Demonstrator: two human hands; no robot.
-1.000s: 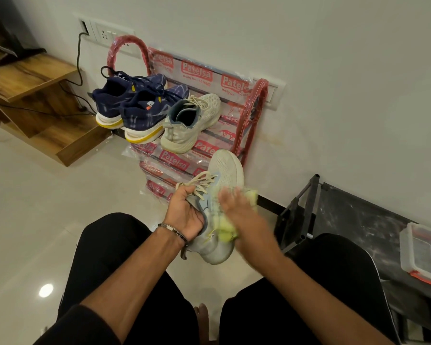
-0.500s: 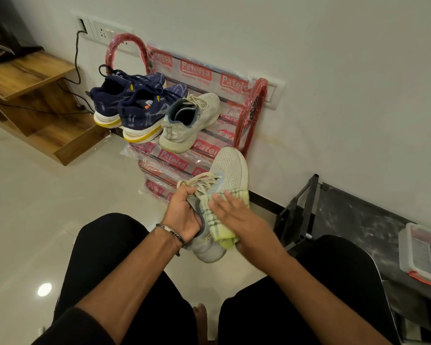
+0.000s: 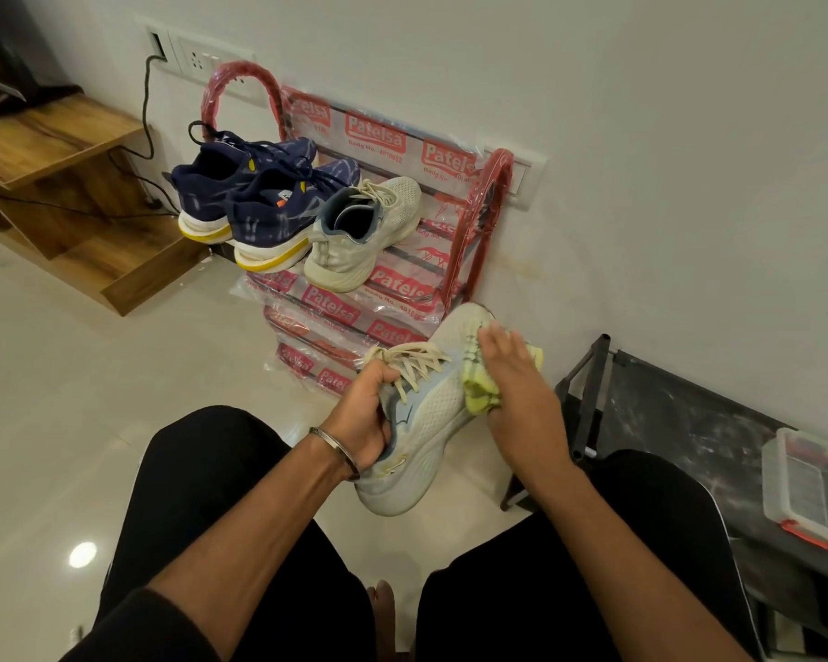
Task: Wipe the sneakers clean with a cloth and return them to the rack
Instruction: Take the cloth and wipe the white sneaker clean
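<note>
Gripped at its collar by the curled left hand, in the air near the rack, the sneaker could twist loose if the flat-fingered right hand, pressing the cloth on its toe, pushes too hard.

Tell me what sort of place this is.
Probably a room in a home: a red shoe rack holding sneakers against the wall, a low wooden shelf unit, and a glossy tiled floor.
</note>
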